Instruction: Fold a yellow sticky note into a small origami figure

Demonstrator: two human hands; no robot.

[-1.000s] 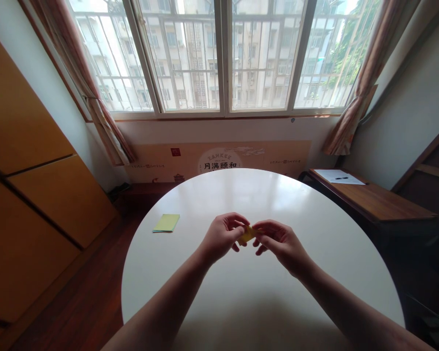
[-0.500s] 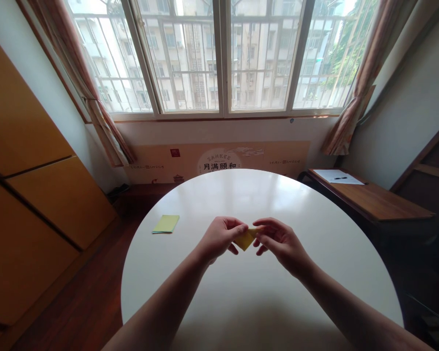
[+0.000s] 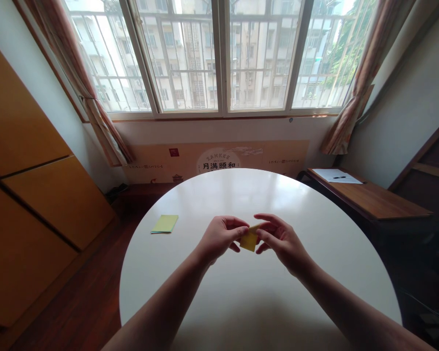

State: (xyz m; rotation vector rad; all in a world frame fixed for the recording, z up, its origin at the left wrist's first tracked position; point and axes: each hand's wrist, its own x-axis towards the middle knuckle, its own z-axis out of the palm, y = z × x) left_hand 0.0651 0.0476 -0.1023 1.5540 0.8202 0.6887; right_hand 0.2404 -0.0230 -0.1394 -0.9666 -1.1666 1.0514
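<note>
LH (image 3: 225, 236) pinches yel. paper (image 3: 248, 241); RH (image 3: 281, 238) too, looser

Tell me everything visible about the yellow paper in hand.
The yellow paper is a small, plain, roughly four-sided piece; it looks folded, though its layers are too small to make out. It is held tilted over the round white table, between the left hand and the right hand. Both touch its upper part, partly covering it.
</note>
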